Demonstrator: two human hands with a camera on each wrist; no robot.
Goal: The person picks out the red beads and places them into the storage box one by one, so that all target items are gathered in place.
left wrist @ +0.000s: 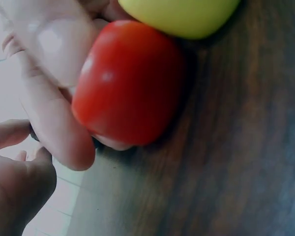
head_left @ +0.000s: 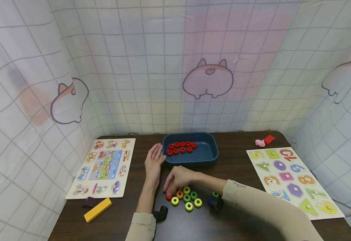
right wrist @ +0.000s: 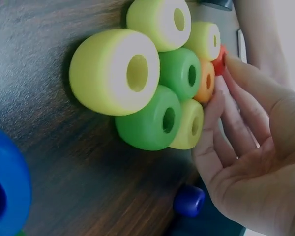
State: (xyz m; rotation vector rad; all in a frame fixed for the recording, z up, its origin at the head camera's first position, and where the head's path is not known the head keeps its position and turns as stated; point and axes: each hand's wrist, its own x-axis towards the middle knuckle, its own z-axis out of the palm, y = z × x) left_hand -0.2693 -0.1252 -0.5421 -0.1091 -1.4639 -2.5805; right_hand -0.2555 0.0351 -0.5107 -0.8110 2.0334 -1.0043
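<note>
My right hand reaches down at the near side of the blue tray and pinches a red bead at the left end of a cluster of beads. In the left wrist view its fingers close round this red bead, low over the table. My left hand lies along the tray's left side, fingers extended and thumb at the rim. Beside the pinched bead are an orange bead, several yellow beads and green beads. The blue tray carries several red beads on its left part.
A picture puzzle board lies left, with a yellow block and a dark block below it. On the right is a number puzzle board, a pink pig-like figure and a red block behind it. Blue beads lie apart.
</note>
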